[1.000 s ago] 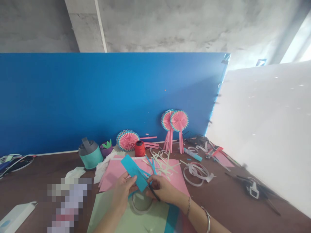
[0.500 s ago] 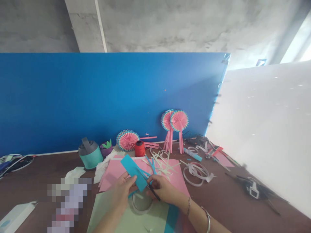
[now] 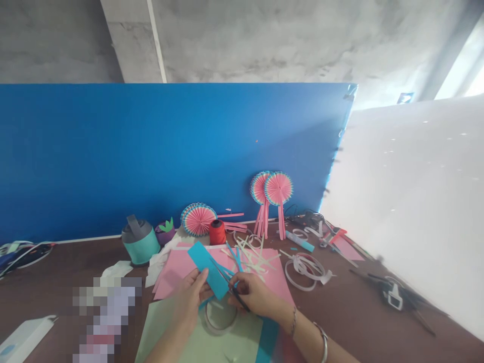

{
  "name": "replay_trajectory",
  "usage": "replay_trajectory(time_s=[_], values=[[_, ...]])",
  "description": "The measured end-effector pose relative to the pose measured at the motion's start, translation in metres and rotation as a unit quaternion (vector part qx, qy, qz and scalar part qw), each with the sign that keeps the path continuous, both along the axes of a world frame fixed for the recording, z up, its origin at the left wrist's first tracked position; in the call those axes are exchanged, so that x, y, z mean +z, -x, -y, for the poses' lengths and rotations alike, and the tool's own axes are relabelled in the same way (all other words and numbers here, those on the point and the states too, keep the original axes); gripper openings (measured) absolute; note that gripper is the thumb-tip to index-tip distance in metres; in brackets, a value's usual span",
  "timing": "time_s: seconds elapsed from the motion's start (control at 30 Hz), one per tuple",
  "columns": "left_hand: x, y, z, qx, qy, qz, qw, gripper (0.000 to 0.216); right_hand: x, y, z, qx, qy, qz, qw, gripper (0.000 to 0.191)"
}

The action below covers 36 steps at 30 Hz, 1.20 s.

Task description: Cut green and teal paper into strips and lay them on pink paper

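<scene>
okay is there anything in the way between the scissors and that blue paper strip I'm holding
Nothing visible stands between them. The left hand holds the blue paper strip up, and the scissors in the right hand already meet its right edge. The tape roll lies below, clear of the blades.

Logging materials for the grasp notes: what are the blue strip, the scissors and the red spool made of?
Blue strip: thin matte paper or card, looks flat with crisp cut edges, held by left hand. Scissors in right hand: dark slim blades, likely metal; handles hidden. Red spool: apparently wound thread, slight sheen; core unseen.
</scene>
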State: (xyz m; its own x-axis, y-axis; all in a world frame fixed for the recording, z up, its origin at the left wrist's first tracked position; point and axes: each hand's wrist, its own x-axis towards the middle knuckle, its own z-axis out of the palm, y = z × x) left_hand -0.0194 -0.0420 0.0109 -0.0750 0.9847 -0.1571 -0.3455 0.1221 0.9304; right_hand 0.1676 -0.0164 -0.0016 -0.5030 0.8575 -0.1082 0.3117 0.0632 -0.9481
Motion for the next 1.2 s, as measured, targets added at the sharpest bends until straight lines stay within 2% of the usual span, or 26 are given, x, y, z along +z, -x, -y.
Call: replay_trajectory(time_s=[0.27, 0.53, 0.93, 1.2], values=[[-0.008, 0.002, -0.003, 0.007, 0.011, -0.014, 1.000, 0.048, -0.005, 0.002, -0.001, 0.012, 0.030, -0.048, 0.998, 0.021], [-0.002, -0.005, 0.001, -0.026, 0.016, -0.013, 0.999, 0.049, -0.008, 0.002, 0.000, 0.006, 0.017, -0.066, 0.998, 0.021], [0.004, -0.008, 0.004, -0.040, 0.032, -0.017, 0.999, 0.051, -0.020, 0.004, -0.005, 0.003, 0.018, -0.086, 0.996, 0.023], [0.003, -0.008, 0.004, -0.053, 0.027, -0.017, 0.998, 0.050, -0.013, 0.004, -0.003, 0.004, 0.028, -0.065, 0.998, 0.023]])
